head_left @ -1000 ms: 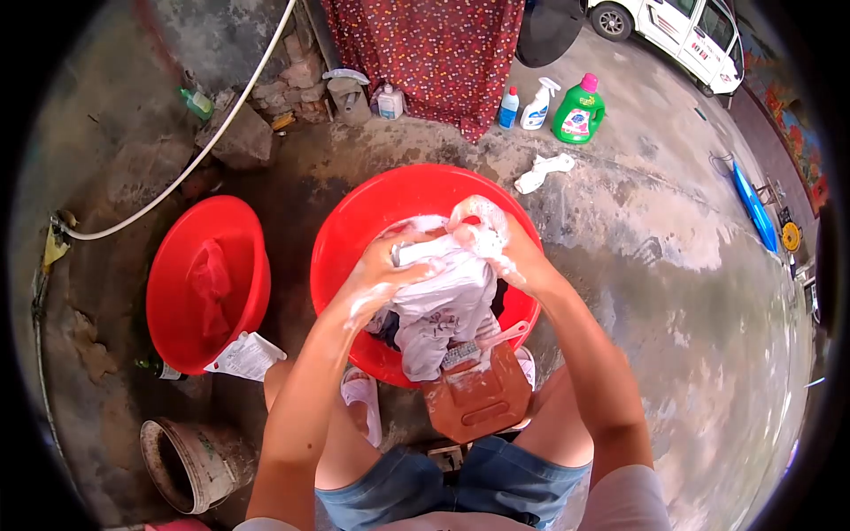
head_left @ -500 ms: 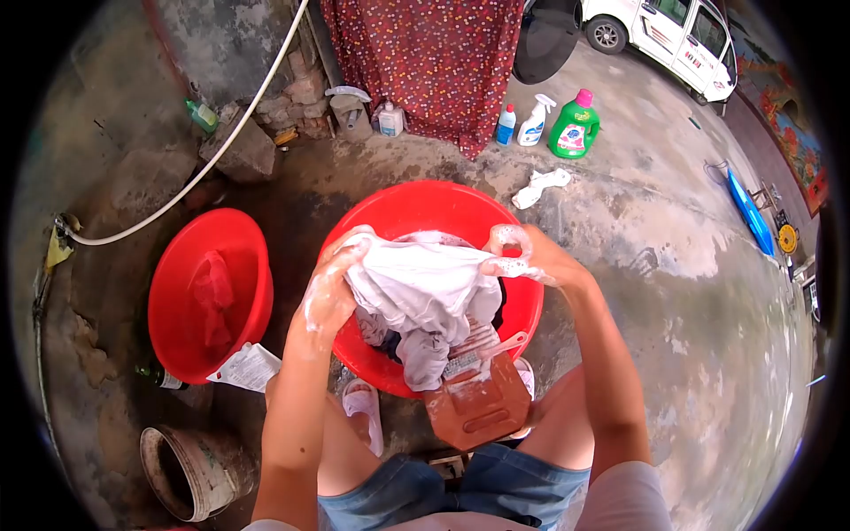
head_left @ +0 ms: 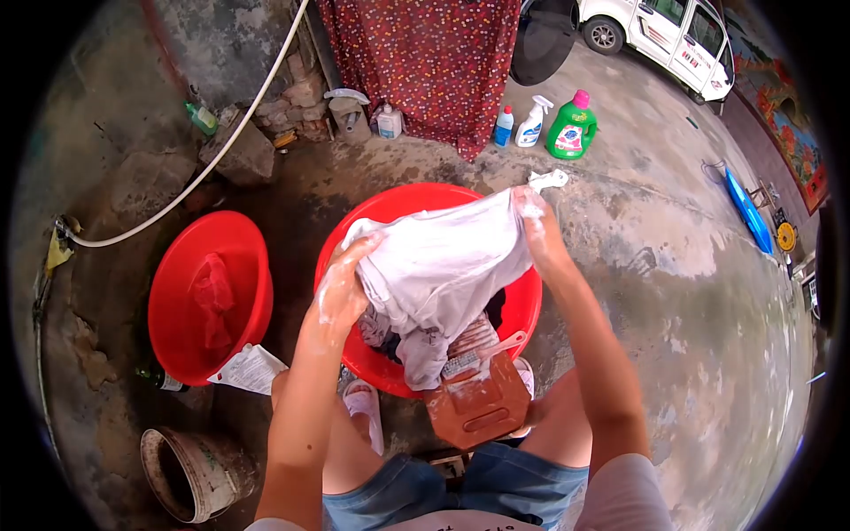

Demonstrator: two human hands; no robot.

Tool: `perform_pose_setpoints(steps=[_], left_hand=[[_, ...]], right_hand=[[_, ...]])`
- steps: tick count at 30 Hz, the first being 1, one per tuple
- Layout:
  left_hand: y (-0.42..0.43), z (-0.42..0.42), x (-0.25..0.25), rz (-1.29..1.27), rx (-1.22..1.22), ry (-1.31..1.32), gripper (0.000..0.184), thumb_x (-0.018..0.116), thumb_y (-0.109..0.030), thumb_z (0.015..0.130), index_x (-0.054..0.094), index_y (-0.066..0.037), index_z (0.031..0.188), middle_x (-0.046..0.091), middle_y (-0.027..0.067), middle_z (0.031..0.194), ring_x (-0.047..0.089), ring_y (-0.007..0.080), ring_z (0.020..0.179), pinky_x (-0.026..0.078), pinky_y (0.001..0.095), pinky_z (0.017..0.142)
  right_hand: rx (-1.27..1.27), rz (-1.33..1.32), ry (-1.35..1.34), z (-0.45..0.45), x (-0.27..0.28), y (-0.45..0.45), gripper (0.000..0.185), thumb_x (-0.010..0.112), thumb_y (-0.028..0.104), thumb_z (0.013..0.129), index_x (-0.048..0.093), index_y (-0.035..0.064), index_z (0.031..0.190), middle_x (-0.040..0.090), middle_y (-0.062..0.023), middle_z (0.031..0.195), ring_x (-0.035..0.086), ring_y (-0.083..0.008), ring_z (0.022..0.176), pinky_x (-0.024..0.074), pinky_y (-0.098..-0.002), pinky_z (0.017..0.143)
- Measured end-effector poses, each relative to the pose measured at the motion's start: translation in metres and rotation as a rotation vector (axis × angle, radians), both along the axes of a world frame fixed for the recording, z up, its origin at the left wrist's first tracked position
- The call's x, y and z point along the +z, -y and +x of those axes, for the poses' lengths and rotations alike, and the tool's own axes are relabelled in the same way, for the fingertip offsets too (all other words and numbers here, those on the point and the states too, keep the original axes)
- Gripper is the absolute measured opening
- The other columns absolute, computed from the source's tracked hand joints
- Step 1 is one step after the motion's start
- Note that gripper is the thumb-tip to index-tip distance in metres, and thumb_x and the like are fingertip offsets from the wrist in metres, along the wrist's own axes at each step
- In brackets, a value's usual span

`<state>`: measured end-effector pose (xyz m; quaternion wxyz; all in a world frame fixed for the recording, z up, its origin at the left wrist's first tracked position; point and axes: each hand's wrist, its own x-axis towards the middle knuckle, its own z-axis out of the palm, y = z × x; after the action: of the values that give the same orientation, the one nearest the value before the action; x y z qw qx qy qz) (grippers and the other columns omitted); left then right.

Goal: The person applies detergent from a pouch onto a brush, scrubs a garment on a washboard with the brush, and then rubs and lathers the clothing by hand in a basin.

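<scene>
A rounded red plastic basin (head_left: 168,292) stands apart from the soapy left hand (head_left: 343,283), which grips a white cloth garment (head_left: 447,252) stretched above a wide red plastic tub (head_left: 425,196); the right hand (head_left: 537,226) clutches the garment's far corner, grey concrete floor (head_left: 708,372) beyond.

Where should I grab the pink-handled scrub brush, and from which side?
Probably the pink handle, coming from your right with the right hand, once it releases the white garment. The scrub brush lies on the brown washboard with that slim handle angled out rightward, while its head sits close to the garment.
</scene>
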<state>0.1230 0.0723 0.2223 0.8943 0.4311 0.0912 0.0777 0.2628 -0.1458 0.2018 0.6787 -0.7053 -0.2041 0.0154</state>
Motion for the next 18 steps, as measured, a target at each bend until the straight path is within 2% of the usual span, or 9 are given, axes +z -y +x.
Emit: perform_pose_setpoints(steps=[1, 3, 4, 6, 9, 11, 13, 14, 18], left_hand=[[-0.001, 0.009, -0.010, -0.039, -0.016, 0.021, 0.024, 0.053, -0.013, 0.082, 0.054, 0.001, 0.102, 0.059, 0.0128, 0.101, 0.058, 0.0223, 0.092, 0.047, 0.0345, 0.083], [0.008, 0.028, -0.026, -0.166, 0.093, -0.048, 0.016, 0.054, -0.016, 0.085, 0.054, -0.002, 0.093, 0.060, 0.0091, 0.086, 0.059, 0.0213, 0.080, 0.049, 0.0332, 0.074], [0.013, 0.037, -0.035, -0.235, 0.157, -0.116, 0.013, 0.053, -0.017, 0.086, 0.055, -0.005, 0.086, 0.059, 0.0065, 0.078, 0.059, 0.0197, 0.071, 0.050, 0.0329, 0.066], [0.022, 0.048, -0.060, -0.353, -0.279, 0.301, 0.019, 0.051, -0.023, 0.088, 0.050, -0.011, 0.073, 0.049, 0.0008, 0.064, 0.049, 0.0146, 0.052, 0.044, 0.0303, 0.047], [0.082, 0.037, -0.023, -0.407, 0.241, -0.050, 0.032, 0.039, -0.039, 0.092, 0.049, -0.017, 0.071, 0.042, -0.0030, 0.059, 0.039, 0.0108, 0.043, 0.032, 0.0260, 0.038], [0.081, 0.035, -0.009, -0.378, 0.232, -0.132, 0.034, 0.039, -0.037, 0.092, 0.058, -0.010, 0.083, 0.048, -0.0017, 0.063, 0.046, 0.0101, 0.051, 0.040, 0.0295, 0.045], [0.048, 0.044, -0.059, -0.434, -0.111, 0.192, 0.030, 0.040, -0.035, 0.092, 0.057, -0.011, 0.087, 0.051, -0.0005, 0.070, 0.049, 0.0112, 0.058, 0.043, 0.0293, 0.050], [0.046, 0.046, -0.071, -0.451, -0.155, 0.241, 0.028, 0.040, -0.033, 0.092, 0.056, -0.011, 0.089, 0.053, 0.0000, 0.073, 0.051, 0.0117, 0.062, 0.044, 0.0291, 0.053], [0.071, 0.032, -0.053, -0.472, 0.012, -0.050, 0.022, 0.043, -0.031, 0.091, 0.056, -0.013, 0.091, 0.054, -0.0002, 0.080, 0.054, 0.0115, 0.069, 0.047, 0.0281, 0.058]], right_hand=[[-0.003, -0.164, -0.008, -0.006, 0.003, -0.005, 0.035, 0.045, 0.037, 0.089, 0.050, 0.0018, 0.090, 0.052, -0.0013, 0.080, 0.048, -0.0111, 0.070, 0.0407, -0.0261, 0.065], [0.081, 0.045, 0.161, -0.067, 0.024, -0.048, 0.032, 0.051, 0.034, 0.087, 0.049, 0.0030, 0.092, 0.054, -0.0057, 0.070, 0.057, -0.0151, 0.069, 0.0446, -0.0294, 0.059], [0.083, -0.095, 0.523, -0.103, 0.032, -0.063, 0.025, 0.052, 0.029, 0.086, 0.050, 0.0048, 0.094, 0.059, -0.0084, 0.077, 0.060, -0.0187, 0.073, 0.0461, -0.0266, 0.061], [0.477, -0.726, 1.021, -0.123, 0.010, -0.070, 0.026, 0.054, 0.024, 0.082, 0.051, 0.0047, 0.099, 0.059, -0.0116, 0.088, 0.060, -0.0216, 0.075, 0.0459, -0.0240, 0.061], [0.204, -0.533, 0.984, -0.116, 0.002, -0.075, 0.017, 0.059, 0.021, 0.070, 0.056, 0.0088, 0.082, 0.057, -0.0075, 0.076, 0.059, -0.0199, 0.066, 0.0473, -0.0327, 0.063], [0.024, -0.408, 0.964, -0.104, 0.002, -0.081, 0.012, 0.062, 0.020, 0.062, 0.060, 0.0115, 0.070, 0.056, -0.0048, 0.068, 0.058, -0.0187, 0.060, 0.0482, -0.0386, 0.065], [0.023, -0.444, 1.097, -0.116, -0.010, -0.089, 0.010, 0.065, 0.020, 0.057, 0.060, 0.0145, 0.063, 0.054, -0.0028, 0.061, 0.055, -0.0180, 0.052, 0.0480, -0.0419, 0.063], [0.039, -0.280, 1.248, -0.108, -0.028, -0.098, 0.011, 0.065, 0.021, 0.059, 0.058, 0.0137, 0.064, 0.055, -0.0035, 0.060, 0.054, -0.0176, 0.048, 0.0466, -0.0375, 0.051], [-0.193, -0.706, 0.833, -0.047, -0.013, -0.079, 0.010, 0.061, 0.019, 0.067, 0.057, 0.0096, 0.068, 0.054, -0.0036, 0.057, 0.053, -0.0182, 0.047, 0.0424, -0.0329, 0.043]])
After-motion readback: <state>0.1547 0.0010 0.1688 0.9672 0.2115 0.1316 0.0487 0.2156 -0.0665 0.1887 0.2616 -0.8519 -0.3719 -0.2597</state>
